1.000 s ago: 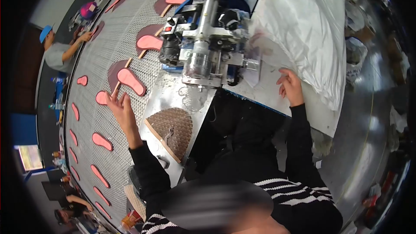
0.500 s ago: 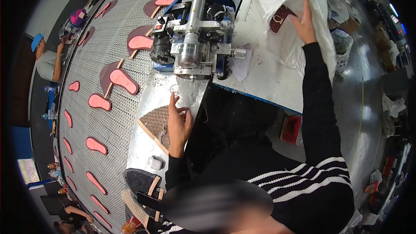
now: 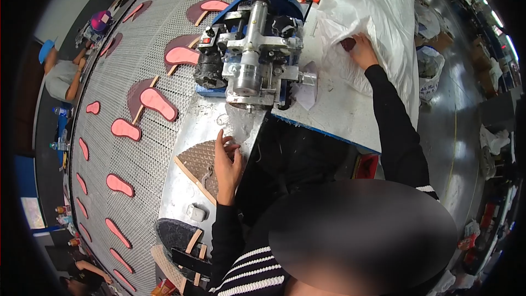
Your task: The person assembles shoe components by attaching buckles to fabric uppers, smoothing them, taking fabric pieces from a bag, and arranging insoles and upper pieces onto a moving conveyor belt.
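Note:
My left hand [image 3: 227, 170] is raised beside the machine's near end, fingers apart and slightly curled, with nothing in it. Just left of it, a brown patterned piece [image 3: 194, 160] with a pale strip along its edge lies on the metal plate [image 3: 189, 126]. At the mouth of a white plastic bag [image 3: 378, 5], my right hand [image 3: 362, 52] has its fingers bent around a dark red patterned piece [image 3: 347, 44]. The bag hides most of that piece and some fingertips. Between my hands stands a metal machine [image 3: 249, 57] with a blue base.
Left of the machine runs a mesh conveyor [image 3: 148, 186] carrying several pink sole-shaped pieces [image 3: 158, 104]. A small whitish block [image 3: 196, 212] and dark curved pieces [image 3: 178, 235] lie near my left forearm. A co-worker [image 3: 60, 74] is across the conveyor.
My right hand has moved left and down, its fingers bending in at the dark red piece, which now shows less. My left hand keeps much the same pose; the head view has shifted slightly.

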{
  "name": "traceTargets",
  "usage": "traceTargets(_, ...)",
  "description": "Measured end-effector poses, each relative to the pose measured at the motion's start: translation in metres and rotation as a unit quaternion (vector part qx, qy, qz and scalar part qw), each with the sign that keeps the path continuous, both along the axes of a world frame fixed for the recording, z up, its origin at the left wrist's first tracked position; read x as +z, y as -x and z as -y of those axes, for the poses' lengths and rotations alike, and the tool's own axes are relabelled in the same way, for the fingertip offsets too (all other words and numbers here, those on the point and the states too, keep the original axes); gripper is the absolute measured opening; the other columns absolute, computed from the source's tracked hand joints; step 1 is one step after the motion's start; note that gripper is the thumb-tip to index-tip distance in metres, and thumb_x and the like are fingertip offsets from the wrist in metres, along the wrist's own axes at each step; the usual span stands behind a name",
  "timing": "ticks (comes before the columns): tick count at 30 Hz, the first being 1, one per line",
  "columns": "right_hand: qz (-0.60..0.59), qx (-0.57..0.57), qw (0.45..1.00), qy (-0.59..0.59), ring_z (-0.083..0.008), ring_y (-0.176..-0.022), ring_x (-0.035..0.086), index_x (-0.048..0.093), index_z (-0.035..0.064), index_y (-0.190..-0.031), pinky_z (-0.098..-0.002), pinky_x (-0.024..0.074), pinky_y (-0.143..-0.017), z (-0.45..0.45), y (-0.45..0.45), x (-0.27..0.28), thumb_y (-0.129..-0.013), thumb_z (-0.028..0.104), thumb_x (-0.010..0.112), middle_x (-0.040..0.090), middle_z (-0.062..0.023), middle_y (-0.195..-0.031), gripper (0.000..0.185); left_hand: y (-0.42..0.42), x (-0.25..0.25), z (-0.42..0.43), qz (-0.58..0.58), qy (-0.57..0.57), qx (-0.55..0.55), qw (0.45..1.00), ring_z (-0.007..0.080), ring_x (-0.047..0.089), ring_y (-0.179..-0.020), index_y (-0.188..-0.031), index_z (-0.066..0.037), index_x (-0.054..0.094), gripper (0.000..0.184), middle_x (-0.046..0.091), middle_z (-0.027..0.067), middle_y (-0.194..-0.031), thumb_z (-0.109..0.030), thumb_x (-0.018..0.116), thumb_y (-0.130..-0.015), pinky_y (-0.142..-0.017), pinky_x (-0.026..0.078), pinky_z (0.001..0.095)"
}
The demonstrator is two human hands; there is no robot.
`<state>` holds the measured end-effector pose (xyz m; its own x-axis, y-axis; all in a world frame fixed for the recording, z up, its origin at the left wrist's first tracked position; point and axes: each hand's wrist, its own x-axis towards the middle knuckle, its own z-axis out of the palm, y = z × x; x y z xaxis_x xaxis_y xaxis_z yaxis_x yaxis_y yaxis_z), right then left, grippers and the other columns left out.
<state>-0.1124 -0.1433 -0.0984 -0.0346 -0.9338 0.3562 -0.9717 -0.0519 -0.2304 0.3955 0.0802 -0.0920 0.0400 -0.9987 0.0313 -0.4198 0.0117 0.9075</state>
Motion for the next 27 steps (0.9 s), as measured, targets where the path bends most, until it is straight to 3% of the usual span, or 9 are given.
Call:
traceTargets(2, -0.039, -0.046, 0.998, -0.023, -0.0365, -0.134, 0.038, 0.049, 0.0006, -0.132, -0.0403, 0.0335, -0.112, 0.012, 0.0, -0.009, -0.076, 0.019, 0.071, 0.04, -0.0232, -0.142, 0.063, 0.001, 0.002, 0.002, -0.013, -0.006, 0.005, 1.0, 0.0191, 0.063, -0.098, -0.146, -0.005, 0.03, 0.065, 0.055, 0.0159, -0.123, 0.006, 0.054, -0.087, -0.08, 0.052, 0.0303)
traceTargets(4, -0.082, -0.064, 0.994, -0.019, -0.0382, -0.125, 0.045, 0.057, 0.0, -0.121, -0.0418, 0.0393, -0.105, 0.022, -0.001, -0.013, -0.078, 0.026, 0.072, 0.05, -0.022, -0.132, 0.053, 0.002, 0.001, 0.004, -0.021, -0.011, 0.01, 1.0, 0.0188, 0.064, -0.097, -0.145, -0.004, 0.031, 0.063, 0.055, 0.0159, -0.121, 0.005, 0.054, -0.087, -0.08, 0.052, 0.0301)
traceTargets(10, -0.096, -0.039, 0.992, -0.073, -0.0381, -0.121, 0.048, 0.067, 0.0011, -0.112, -0.0438, 0.0386, -0.104, 0.028, -0.009, -0.009, -0.084, 0.038, 0.066, 0.057, -0.0233, -0.119, 0.046, 0.001, 0.001, 0.002, -0.026, -0.006, 0.021, 0.999, 0.0183, 0.064, -0.093, -0.144, -0.004, 0.032, 0.062, 0.056, 0.0153, -0.119, 0.003, 0.054, -0.087, -0.079, 0.052, 0.0296)
traceTargets(14, -0.105, 0.053, 0.992, 0.05, -0.0402, -0.104, 0.055, 0.066, -0.0013, -0.101, -0.0476, 0.0429, -0.095, 0.04, 0.035, -0.067, -0.081, 0.019, 0.064, 0.061, -0.0224, -0.106, 0.028, -0.002, -0.002, 0.002, -0.005, -0.01, 0.027, 1.0, 0.0179, 0.064, -0.091, -0.144, -0.003, 0.033, 0.061, 0.057, 0.0149, -0.117, 0.003, 0.055, -0.087, -0.079, 0.052, 0.0295)
traceTargets(16, -0.12, 0.048, 0.992, 0.009, -0.0397, -0.101, 0.058, 0.065, -0.001, -0.1, -0.0457, 0.0455, -0.091, 0.052, 0.062, -0.072, -0.083, 0.014, 0.059, 0.063, -0.023, -0.101, 0.024, 0.002, 0.0, 0.006, -0.001, -0.012, 0.032, 0.999, 0.0171, 0.063, -0.09, -0.144, -0.003, 0.033, 0.062, 0.056, 0.0145, -0.116, 0.003, 0.055, -0.086, -0.079, 0.052, 0.029)
traceTargets(19, -0.035, 0.05, 0.995, 0.075, -0.0398, -0.096, 0.06, 0.065, -0.0011, -0.097, -0.0451, 0.0472, -0.086, 0.019, 0.057, -0.035, -0.085, 0.012, 0.056, 0.063, -0.0235, -0.098, 0.02, 0.0, -0.001, 0.005, -0.005, -0.021, 0.031, 0.999, 0.0165, 0.062, -0.091, -0.144, -0.003, 0.034, 0.062, 0.054, 0.0142, -0.116, 0.003, 0.055, -0.086, -0.08, 0.052, 0.0287)
traceTargets(21, -0.112, -0.061, 0.992, 0.025, -0.0352, -0.09, 0.063, 0.065, 0.0028, -0.094, -0.0438, 0.0498, -0.077, -0.045, -0.018, 0.061, -0.087, 0.017, 0.056, 0.066, -0.0144, -0.097, 0.018, 0.001, 0.001, 0.006, -0.016, -0.026, 0.03, 0.999, 0.0163, 0.061, -0.093, -0.144, -0.003, 0.034, 0.062, 0.053, 0.0141, -0.117, 0.004, 0.055, -0.086, -0.08, 0.052, 0.0287)
traceTargets(23, -0.163, -0.034, 0.985, 0.042, -0.0298, -0.086, 0.064, 0.067, 0.0074, -0.088, -0.04, 0.0504, -0.073, -0.078, -0.022, 0.09, -0.086, 0.02, 0.061, 0.066, -0.0091, -0.089, 0.014, 0.0, -0.001, 0.007, -0.025, -0.029, 0.026, 0.999, 0.0164, 0.061, -0.094, -0.144, -0.003, 0.034, 0.062, 0.053, 0.0142, -0.118, 0.004, 0.055, -0.086, -0.082, 0.052, 0.0291)
traceTargets(27, -0.089, -0.029, 0.988, 0.127, -0.0234, -0.072, 0.063, 0.066, 0.0052, -0.088, -0.0337, 0.0488, -0.065, -0.15, -0.058, 0.166, -0.085, 0.013, 0.065, 0.064, -0.0092, -0.081, 0.008, 0.004, 0.021, 0.003, -0.025, 0.015, 0.017, 0.999, 0.0188, 0.062, -0.093, -0.138, -0.001, 0.04, 0.057, 0.053, 0.0146, -0.117, 0.006, 0.055, -0.083, -0.078, 0.051, 0.0288)
